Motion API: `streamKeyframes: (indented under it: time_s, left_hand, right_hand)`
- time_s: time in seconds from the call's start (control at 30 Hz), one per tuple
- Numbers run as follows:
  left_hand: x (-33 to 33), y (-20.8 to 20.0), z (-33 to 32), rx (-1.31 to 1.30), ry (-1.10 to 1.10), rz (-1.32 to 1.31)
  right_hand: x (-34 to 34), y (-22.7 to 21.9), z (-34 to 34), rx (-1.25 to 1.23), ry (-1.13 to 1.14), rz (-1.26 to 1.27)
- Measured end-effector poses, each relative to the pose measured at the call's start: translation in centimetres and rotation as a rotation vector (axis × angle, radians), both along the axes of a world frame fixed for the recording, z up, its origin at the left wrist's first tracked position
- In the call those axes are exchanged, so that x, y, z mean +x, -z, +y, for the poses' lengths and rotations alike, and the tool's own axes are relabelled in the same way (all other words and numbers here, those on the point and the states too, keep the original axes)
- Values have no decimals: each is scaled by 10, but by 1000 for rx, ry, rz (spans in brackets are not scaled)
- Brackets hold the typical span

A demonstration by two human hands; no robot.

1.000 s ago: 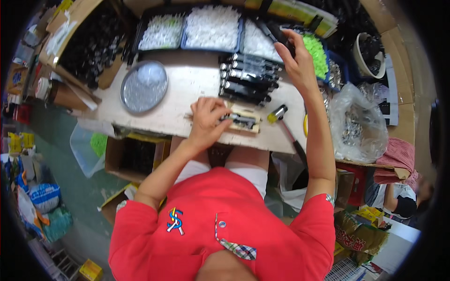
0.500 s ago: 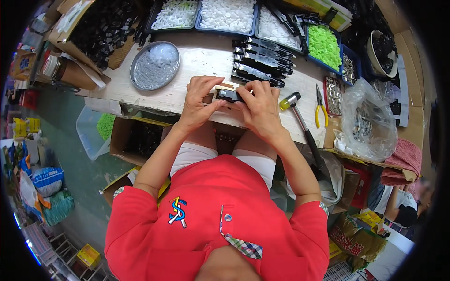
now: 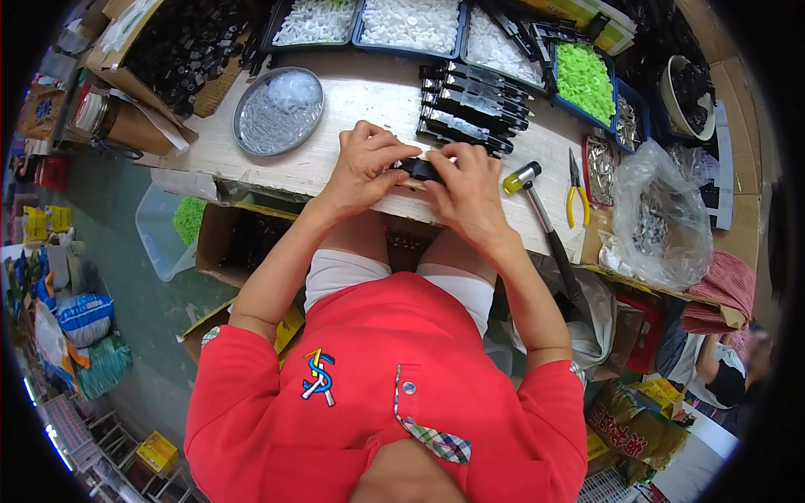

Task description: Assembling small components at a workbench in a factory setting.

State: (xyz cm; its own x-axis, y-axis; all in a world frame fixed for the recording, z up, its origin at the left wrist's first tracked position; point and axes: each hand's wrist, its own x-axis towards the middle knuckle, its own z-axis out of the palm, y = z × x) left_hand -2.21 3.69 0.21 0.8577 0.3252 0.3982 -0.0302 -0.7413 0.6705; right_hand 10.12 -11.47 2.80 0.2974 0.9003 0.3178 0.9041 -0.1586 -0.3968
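At the front edge of the white worktable, a small black plastic part [image 3: 422, 170] sits between my two hands. My left hand [image 3: 366, 170] grips its left end between thumb and fingers. From the other side, my right hand [image 3: 466, 189] holds its right end with thumb and forefinger. The fingers hide much of the part, so its exact kind does not show. Just beyond my hands lies a row of long black assemblies with shiny metal strips [image 3: 474, 105]. A hammer [image 3: 543, 226] with a yellow-tipped head rests to the right of my right hand.
Yellow-handled pliers [image 3: 577, 193] lie at the right. A round grey dish [image 3: 278, 111] of clear small parts stands at the left. Along the back are trays of white pieces [image 3: 408, 25] and green pieces [image 3: 582, 84]. A clear plastic bag [image 3: 661, 218] sits at the right edge.
The black part has turned in my hands; its grey top face no longer shows. My left fingers have closed in more tightly around its left end.
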Motion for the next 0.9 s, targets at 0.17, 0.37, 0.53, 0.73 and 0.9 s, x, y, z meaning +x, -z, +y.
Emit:
streamKeyframes:
  time_s: [0.17, 0.37, 0.53, 0.73, 0.9]
  left_hand:
    - [-3, -15, -4, 389, 94, 131]
    - [4, -19, -2, 454, 203, 150]
    - [7, -25, -2, 551, 259, 248]
    - [13, -33, -3, 615, 303, 302]
    - [12, -37, -3, 639, 302, 348]
  right_hand:
    - [38, 4, -59, 123, 324, 25]
    - [46, 15, -109, -214, 438, -208]
    - [22, -25, -90, -3, 248, 148]
    - [10, -35, -69, -245, 153, 3]
    - [-2, -60, -65, 35, 181, -10]
